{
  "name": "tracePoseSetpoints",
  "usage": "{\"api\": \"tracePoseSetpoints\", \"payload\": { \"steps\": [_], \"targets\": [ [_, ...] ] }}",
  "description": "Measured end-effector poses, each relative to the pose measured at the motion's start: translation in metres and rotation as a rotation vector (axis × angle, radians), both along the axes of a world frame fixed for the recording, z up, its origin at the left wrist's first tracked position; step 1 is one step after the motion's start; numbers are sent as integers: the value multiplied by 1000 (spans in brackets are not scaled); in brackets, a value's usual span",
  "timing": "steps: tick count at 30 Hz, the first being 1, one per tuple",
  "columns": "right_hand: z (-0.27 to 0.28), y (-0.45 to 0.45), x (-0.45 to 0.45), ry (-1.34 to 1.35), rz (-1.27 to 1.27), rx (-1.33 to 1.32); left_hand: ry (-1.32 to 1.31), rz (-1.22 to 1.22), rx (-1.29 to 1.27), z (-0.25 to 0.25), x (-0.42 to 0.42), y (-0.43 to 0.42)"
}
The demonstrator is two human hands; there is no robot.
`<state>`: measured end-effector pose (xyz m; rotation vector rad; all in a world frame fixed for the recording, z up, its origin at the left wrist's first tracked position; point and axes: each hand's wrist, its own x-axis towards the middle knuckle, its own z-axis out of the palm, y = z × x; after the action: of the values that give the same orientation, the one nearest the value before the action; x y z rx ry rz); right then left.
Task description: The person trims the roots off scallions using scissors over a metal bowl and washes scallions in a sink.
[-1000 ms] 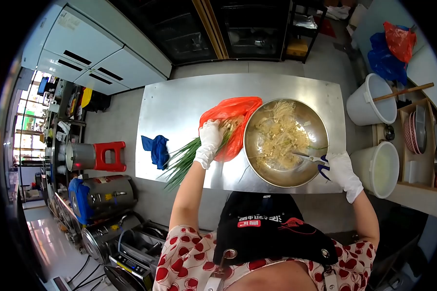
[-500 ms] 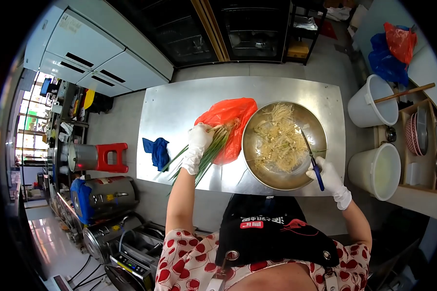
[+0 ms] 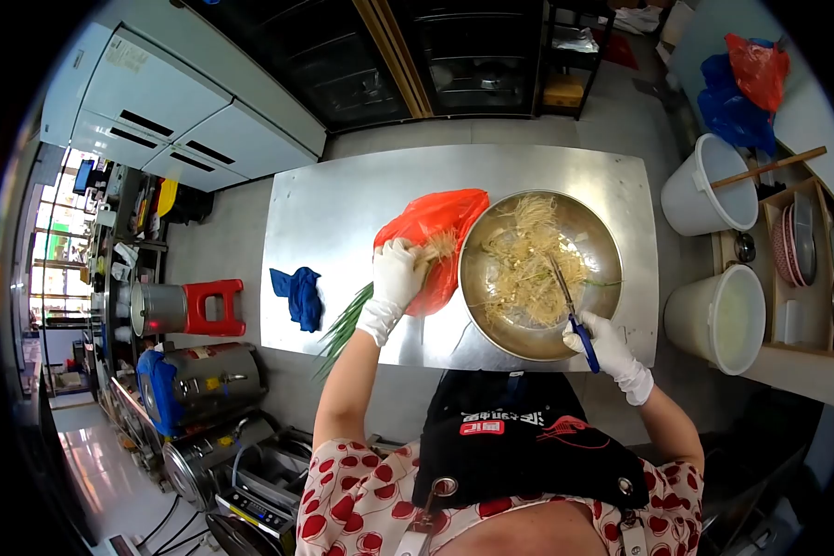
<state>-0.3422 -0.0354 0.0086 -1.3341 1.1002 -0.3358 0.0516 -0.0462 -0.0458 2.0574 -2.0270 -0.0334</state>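
Observation:
My gloved left hand (image 3: 398,278) is closed around a bunch of scallions (image 3: 347,321). Their green tops trail toward the table's near edge, while the pale rooty ends point right over a red plastic bag (image 3: 435,215). In my gloved right hand (image 3: 604,345) is a pair of scissors (image 3: 582,332) with dark blue handles, its blades pointing up and left over a steel bowl (image 3: 612,243). A pile of cut-off scallion roots (image 3: 533,264) lies in the bowl. The blades touch or hover above the roots; I cannot tell which.
A crumpled blue cloth (image 3: 298,296) lies on the left of the steel table (image 3: 334,204). To the right stand two white buckets (image 3: 713,320), one with a wooden stick (image 3: 769,168) across it. A red stool (image 3: 215,308) is on the left.
My left hand has shifted right and gathered the scallions more tightly, with the root ends closer together. My right hand has moved the scissors left, further over the bowl.

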Motion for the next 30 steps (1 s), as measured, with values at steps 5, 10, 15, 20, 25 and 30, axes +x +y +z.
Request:
{"api": "tracePoseSetpoints", "payload": {
  "steps": [5,10,15,20,25,30],
  "targets": [
    [-10,7,-4,19,4,40,49,-50,5,-7,-8,9],
    [-1,5,1,16,9,30,-39,-39,76,-18,-10,-4],
    [-2,6,-4,-10,-43,-35,735,119,87,-2,3,-3],
    [-18,11,-3,-4,-72,117,1237,56,474,63,-19,-22],
    [5,17,11,115,107,69,1295,20,715,61,-58,-42],
    [4,23,16,16,110,113,1310,-102,787,67,-83,-48]
  ]
}}
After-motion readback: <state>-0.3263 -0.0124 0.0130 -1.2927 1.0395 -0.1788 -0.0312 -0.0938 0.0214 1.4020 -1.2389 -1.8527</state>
